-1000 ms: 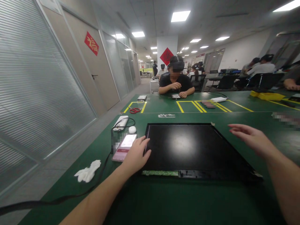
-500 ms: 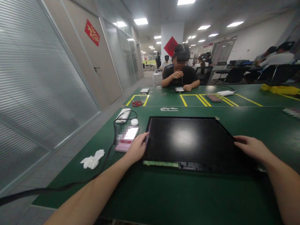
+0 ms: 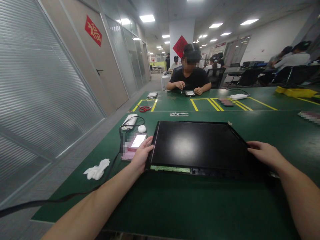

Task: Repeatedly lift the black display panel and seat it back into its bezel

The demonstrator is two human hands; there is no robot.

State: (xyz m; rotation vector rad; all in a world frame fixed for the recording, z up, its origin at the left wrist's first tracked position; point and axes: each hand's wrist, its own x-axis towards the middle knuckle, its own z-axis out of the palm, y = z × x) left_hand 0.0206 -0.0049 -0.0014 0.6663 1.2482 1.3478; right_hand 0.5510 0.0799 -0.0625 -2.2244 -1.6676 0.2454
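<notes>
A black LCD screen panel [image 3: 200, 143] lies between my hands over the green table, its glass face up and reflecting a bright patch. Along its near edge runs a strip of green circuit board [image 3: 170, 169]. My left hand [image 3: 142, 153] grips the left edge, thumb on the rim and the other fingers partly hidden. At the opposite edge, my right hand [image 3: 265, 154] has closed on the frame, its fingertips partly out of sight beneath. The left side looks slightly raised off the table. A small piece of tape [image 3: 229, 123] sticks up at the far right corner.
Left of the panel are a phone [image 3: 136, 143], a white round case [image 3: 141, 128], a white power bank [image 3: 129, 122] with a black cable, and crumpled tissue [image 3: 97, 169]. Beyond lie small white strips [image 3: 179, 114] and red scissors [image 3: 144, 108]. Across the table sits a person [image 3: 189, 76] handling a small device.
The panel's left side has shifted a little left and looks lifted, with my left hand now further around its edge. The person opposite has lowered one hand. My view has tilted slightly.
</notes>
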